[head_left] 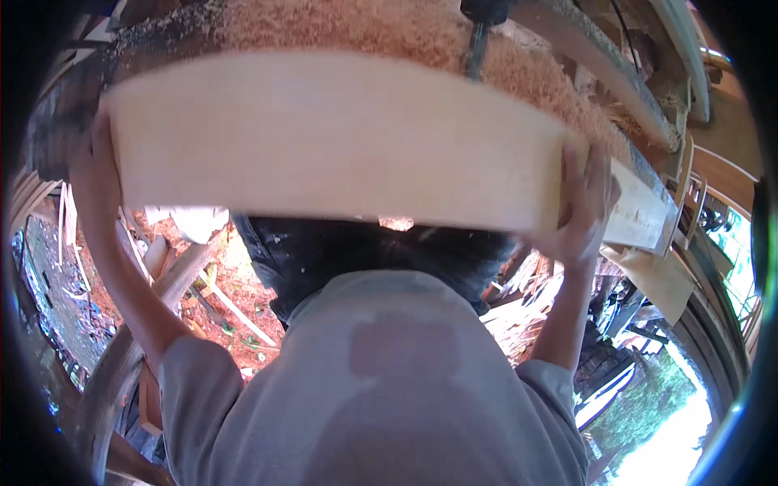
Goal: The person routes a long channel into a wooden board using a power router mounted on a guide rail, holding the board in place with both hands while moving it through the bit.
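Head: left hand (pixel 96 174), right hand (pixel 585 198) at board's (pixel 340 138) end edges, sawdust (pixel 324 28) beyond.

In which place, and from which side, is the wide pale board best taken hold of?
Probably by both short ends, one hand from each side: the pale board is long and runs left to right, so this should balance it. The left hand and right hand hold those ends.

Daylight overexposes the lower-right background (pixel 664 445), a shadow (pixel 405 421) darkens the shirt (pixel 267 421), motion blur softens the board (pixel 340 138) and right hand (pixel 582 206), and fisheye distortion curves the periphery.
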{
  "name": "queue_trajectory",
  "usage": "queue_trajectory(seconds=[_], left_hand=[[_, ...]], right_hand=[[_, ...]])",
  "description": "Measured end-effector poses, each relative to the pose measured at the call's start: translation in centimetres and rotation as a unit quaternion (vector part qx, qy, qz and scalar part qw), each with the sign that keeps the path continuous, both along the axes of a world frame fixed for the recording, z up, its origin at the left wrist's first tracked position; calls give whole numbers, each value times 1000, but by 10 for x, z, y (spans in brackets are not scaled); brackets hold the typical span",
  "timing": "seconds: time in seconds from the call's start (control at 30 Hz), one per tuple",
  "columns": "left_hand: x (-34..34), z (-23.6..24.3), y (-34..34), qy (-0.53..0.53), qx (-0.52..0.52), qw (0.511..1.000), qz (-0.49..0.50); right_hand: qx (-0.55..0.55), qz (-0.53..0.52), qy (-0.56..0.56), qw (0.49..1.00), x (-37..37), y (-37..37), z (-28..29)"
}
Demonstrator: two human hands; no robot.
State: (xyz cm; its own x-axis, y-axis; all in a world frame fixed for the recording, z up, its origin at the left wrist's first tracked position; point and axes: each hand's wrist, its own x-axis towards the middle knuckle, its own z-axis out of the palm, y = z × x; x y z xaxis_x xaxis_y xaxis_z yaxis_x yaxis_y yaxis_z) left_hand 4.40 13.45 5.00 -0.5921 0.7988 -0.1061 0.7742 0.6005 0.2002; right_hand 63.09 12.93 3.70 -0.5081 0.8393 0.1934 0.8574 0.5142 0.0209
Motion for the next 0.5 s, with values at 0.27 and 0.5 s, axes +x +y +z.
queue_trajectory(seconds=[0.27,0.5], left_hand=[[-21,1,35,-4,-2,1000,-4],[-2,-8,-28,-7,56,998,-7]], right_hand=[[7,-11,17,1000,-6,21,4],[2,0,29,1000,4,-6,2]])
